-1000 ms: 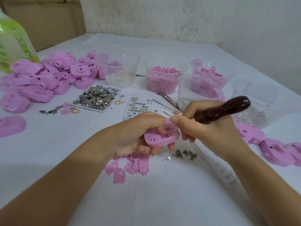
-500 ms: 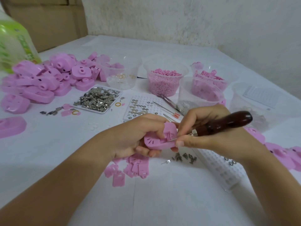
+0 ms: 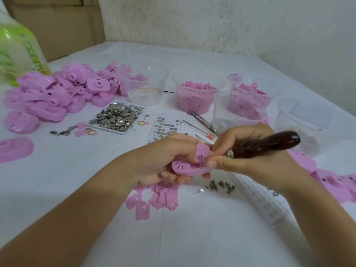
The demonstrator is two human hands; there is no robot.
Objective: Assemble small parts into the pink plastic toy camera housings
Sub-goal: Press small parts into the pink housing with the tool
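Mid-table | L hand (image 3: 156, 162) grips glossy pink housing (image 3: 189, 167) | R hand (image 3: 248, 151) wood-handled awl (image 3: 269, 144)

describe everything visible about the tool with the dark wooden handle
The tool has a glossy, dark reddish-brown handle that looks like wood, bulbous at its far end, a silver ferrule and a thin metal shaft. It lies tilted, handle up and right, tip down-left. The right grip holds it, pinching near the ferrule. Its tip reaches into the slotted inside of the pink housing held by the left grip.
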